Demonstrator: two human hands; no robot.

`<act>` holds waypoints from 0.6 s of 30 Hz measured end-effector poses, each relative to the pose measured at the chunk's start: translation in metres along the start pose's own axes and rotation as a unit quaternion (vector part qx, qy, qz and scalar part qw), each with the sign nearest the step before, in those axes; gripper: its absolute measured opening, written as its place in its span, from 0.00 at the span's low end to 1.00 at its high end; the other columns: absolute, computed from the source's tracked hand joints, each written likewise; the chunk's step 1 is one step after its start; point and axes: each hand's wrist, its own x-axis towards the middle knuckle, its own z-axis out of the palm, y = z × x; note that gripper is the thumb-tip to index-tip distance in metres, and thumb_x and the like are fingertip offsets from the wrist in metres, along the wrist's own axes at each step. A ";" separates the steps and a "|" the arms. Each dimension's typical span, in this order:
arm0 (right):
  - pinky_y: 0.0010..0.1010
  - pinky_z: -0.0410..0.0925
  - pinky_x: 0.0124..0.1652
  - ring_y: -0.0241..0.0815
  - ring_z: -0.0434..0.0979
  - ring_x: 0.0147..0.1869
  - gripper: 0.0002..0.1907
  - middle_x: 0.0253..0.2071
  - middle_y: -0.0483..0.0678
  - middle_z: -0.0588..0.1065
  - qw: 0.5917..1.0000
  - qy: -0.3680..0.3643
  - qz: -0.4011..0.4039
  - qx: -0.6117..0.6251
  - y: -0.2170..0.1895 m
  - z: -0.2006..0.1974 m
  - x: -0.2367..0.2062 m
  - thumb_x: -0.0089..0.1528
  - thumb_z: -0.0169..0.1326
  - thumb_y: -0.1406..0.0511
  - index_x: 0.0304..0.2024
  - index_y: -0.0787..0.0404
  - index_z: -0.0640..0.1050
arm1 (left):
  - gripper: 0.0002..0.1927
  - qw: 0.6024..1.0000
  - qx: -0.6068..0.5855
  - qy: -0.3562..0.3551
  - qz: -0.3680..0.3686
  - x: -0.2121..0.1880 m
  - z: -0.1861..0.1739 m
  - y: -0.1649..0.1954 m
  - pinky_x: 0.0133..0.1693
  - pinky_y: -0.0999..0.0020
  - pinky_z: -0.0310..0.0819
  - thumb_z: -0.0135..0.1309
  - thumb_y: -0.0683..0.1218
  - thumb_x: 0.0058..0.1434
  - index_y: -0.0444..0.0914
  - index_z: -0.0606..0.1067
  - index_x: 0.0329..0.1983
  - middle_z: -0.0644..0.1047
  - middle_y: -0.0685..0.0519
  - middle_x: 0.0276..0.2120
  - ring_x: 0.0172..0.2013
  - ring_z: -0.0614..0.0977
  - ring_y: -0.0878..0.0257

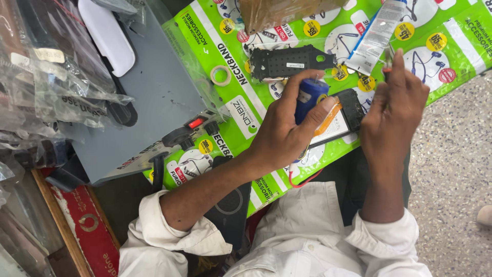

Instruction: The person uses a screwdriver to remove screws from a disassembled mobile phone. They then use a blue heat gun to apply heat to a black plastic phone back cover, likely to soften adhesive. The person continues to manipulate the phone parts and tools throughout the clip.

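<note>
1. Opened phone (344, 117), black, back cover off, battery with an orange strip showing; lies on the green printed mat (451, 56) just below both hands, tilted, probably so the open side faces the worker.
2. Left hand (287, 134) is wrapped around a blue cylindrical tool (309, 97), thumb and fingers closed on it, tip aimed down at the phone's near end; heel of the hand sits over the phone edge, looks like steadying.
3. Right hand (393, 110) is raised just right of the phone, fingertips pinched on something thin with a reddish end (388, 65); too small to say what it is.
4. Black perforated phone frame (288, 62) lies flat on the mat above the hands, set apart from the phone.
5. White glue tube (376, 35) lies diagonally at top right, near the right hand's fingertips.
6. Small tape roll (221, 75) on the mat, left of the frame.
7. Red wire (303, 181) loops off the mat's near edge, under the left wrist.
8. Grey bench unit (154, 97) with red switch and black knobs, left of the mat.
9. Clear plastic bags (46, 77) piled at far left.
</note>
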 end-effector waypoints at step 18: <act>0.33 0.71 0.40 0.45 0.76 0.42 0.28 0.48 0.58 0.73 0.696 -0.107 0.308 0.640 -0.002 -0.013 -0.041 0.73 0.53 0.54 0.65 0.69 0.65 | 0.33 0.931 0.334 0.060 0.138 0.019 -0.029 -0.024 0.73 0.44 0.51 0.48 0.56 0.79 0.38 0.51 0.77 0.53 0.37 0.73 0.74 0.57 0.43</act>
